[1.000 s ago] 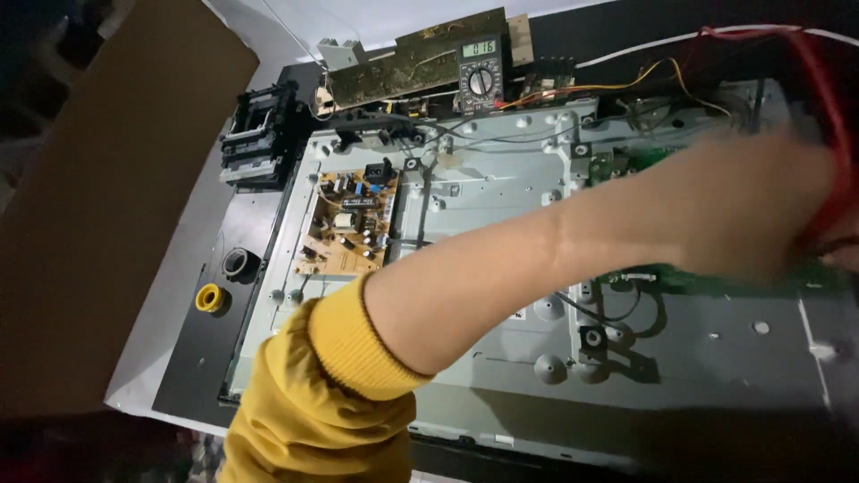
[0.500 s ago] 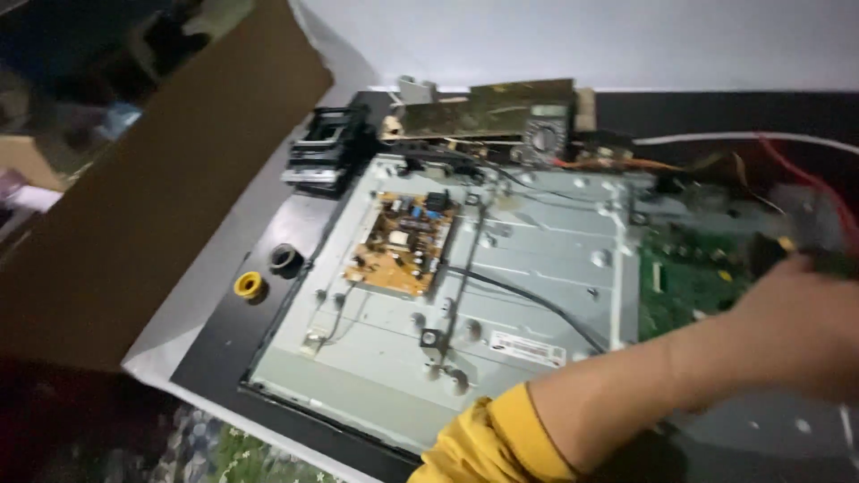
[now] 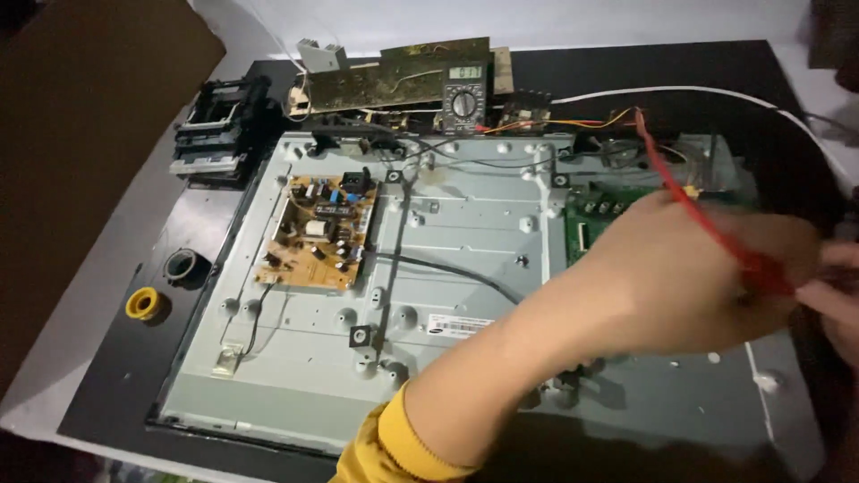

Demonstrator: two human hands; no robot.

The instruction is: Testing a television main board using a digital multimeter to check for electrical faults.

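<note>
Your left hand (image 3: 680, 277) has swung right over the green board (image 3: 608, 210) at three o'clock — clenched on the red probe (image 3: 761, 268); right hand (image 3: 837, 304) pinches it too — steady the tip next.

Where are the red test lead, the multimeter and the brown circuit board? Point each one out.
red test lead (image 3: 689, 204), head view, on the red wire above the left hand.
multimeter (image 3: 463, 100), head view, on its round dial.
brown circuit board (image 3: 318, 233), head view, on the board's middle.

A small pale-green multimeter screen (image 3: 465, 72) at the top; a white rectangular label (image 3: 459, 324) on the metal panel
</note>
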